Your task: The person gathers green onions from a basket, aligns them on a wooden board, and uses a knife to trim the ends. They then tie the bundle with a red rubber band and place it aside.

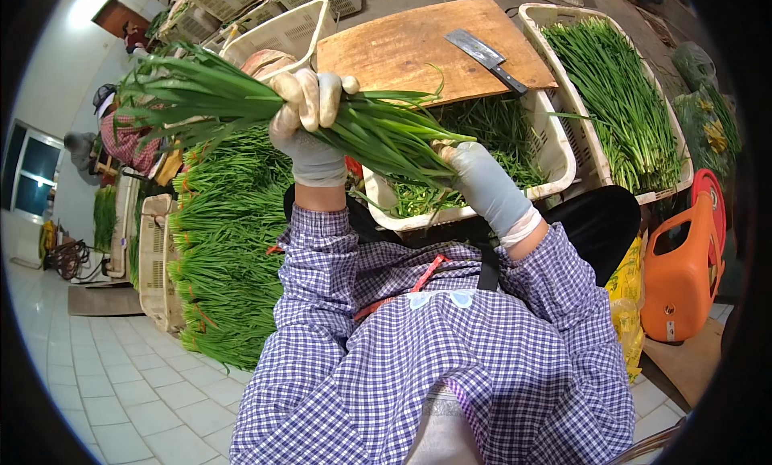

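My gloved left hand (307, 124) is wrapped around the middle of a bunch of garlic chives (211, 97), raised in front of me. The green leaves fan out to the left. At the bunch's right end, my gloved right hand (485, 175) has its fingers curled around the stem ends; its fingertips are partly hidden. Below the bunch stands a white plastic crate (561, 157) holding loose chive leaves and trimmings (494, 127). A wooden board (386, 49) rests across the crate's far side, and on it lies a cleaver (479, 50) with a black handle.
Tied chive bundles (235, 254) are stacked at my left. A white crate of chives (609, 97) stands at the right, near an orange plastic container (675, 278) and a yellow printed bag (627, 308). Another person in a checked top (126, 139) works at the far left.
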`<state>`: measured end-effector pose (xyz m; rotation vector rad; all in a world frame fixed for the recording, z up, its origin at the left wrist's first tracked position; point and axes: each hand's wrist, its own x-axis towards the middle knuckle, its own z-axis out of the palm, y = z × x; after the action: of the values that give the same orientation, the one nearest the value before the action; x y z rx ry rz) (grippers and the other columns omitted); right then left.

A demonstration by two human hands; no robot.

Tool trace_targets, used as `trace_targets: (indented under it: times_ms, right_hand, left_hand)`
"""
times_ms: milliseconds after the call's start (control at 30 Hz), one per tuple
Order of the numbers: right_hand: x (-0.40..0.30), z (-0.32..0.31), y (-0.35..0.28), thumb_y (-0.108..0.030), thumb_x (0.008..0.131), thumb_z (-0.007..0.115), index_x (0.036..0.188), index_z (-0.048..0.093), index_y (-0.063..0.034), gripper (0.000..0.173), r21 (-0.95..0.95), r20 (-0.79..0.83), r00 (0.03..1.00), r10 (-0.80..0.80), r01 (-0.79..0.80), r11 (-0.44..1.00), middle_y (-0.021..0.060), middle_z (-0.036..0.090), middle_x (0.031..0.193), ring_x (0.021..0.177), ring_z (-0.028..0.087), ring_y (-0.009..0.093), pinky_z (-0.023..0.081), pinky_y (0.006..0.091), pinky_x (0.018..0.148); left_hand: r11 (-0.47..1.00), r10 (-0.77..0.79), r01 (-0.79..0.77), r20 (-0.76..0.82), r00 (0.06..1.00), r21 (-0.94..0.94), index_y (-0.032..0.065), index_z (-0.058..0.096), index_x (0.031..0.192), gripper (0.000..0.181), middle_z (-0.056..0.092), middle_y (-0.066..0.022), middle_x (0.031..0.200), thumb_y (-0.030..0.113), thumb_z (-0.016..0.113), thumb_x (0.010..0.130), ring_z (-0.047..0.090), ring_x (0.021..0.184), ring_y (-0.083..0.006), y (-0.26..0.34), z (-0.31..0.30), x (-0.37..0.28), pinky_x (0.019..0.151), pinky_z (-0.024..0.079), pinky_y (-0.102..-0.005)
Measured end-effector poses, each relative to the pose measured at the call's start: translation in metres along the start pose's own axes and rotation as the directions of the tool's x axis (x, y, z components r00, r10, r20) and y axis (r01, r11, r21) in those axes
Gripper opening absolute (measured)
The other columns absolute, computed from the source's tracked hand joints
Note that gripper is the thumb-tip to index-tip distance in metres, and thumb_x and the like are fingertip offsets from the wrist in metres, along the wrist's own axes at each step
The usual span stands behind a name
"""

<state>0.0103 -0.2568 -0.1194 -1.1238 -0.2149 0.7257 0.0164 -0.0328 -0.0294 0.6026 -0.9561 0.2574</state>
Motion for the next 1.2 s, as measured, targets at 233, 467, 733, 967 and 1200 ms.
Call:
trace_targets:
  times_ms: [233,467,733,967,1200]
  right_hand:
    - [0.002,0.000,-0.026,-0.017,0.099,0.055,0.091,0.064,0.0043,0.025,-0.149,-0.301,0.940,-0.160,0.119,0.982,0.0063,0.066,0.081,0.060,0.056,0.014,0.045,0.0290,0.053]
    - [0.024,-0.056,-0.008,-0.018,0.097,0.056,0.096,0.066,0.0048,0.025,-0.585,-0.245,0.898,-0.365,0.164,0.795,0.0098,0.064,0.072,0.062,0.059,0.018,0.048,0.0325,0.061]
    - [-0.011,-0.118,-0.007,-0.035,0.091,0.060,0.131,0.055,0.0053,0.056,-0.909,-0.263,0.961,-0.089,-0.216,0.357,0.0224,0.063,0.126,0.118,0.061,0.029,0.049,0.0356,0.098]
    - [0.020,0.008,0.063,-0.016,0.090,0.068,0.122,0.060,0.0001,0.037,-0.646,0.240,0.836,-0.493,0.517,0.562,0.0153,0.063,0.122,0.108,0.063,0.024,0.052,0.0355,0.092]
    - [0.012,-0.073,0.029,-0.024,0.104,0.050,0.108,0.060,-0.0025,0.024,0.396,-0.265,0.947,-0.184,0.281,0.875,-0.0020,0.048,0.068,0.055,0.044,0.009,0.048,0.0244,0.061]
  left_hand:
    - [0.996,-0.007,0.045,-0.423,0.906,0.080,0.0088,0.058,0.094,0.004,0.056,-0.0001,0.083,0.011,0.059,0.090,0.055,0.083,-0.0175,0.000,-0.001,-0.008,0.102,0.042,-0.0423]
    - [0.993,0.038,0.031,-0.553,0.833,0.114,0.0048,0.057,0.088,0.006,0.058,-0.0038,0.082,0.010,0.058,0.090,0.057,0.086,-0.0194,-0.003,-0.004,-0.006,0.096,0.046,-0.0401]
    - [0.953,0.260,-0.094,-0.624,0.737,0.287,0.0060,0.059,0.082,0.018,0.064,-0.0088,0.083,0.013,0.049,0.095,0.060,0.082,-0.0248,0.059,-0.028,-0.002,0.091,0.050,-0.0405]
    - [0.988,0.154,-0.111,-0.769,0.620,0.109,0.0043,0.062,0.083,0.017,0.067,-0.0094,0.083,0.011,0.051,0.094,0.062,0.077,-0.0218,0.022,-0.026,-0.014,0.092,0.053,-0.0403]
    - [0.963,0.259,-0.114,-0.719,0.645,0.245,0.0053,0.064,0.081,0.024,0.069,-0.0106,0.087,0.013,0.045,0.093,0.064,0.088,-0.0277,0.061,-0.047,-0.036,0.096,0.052,-0.0469]
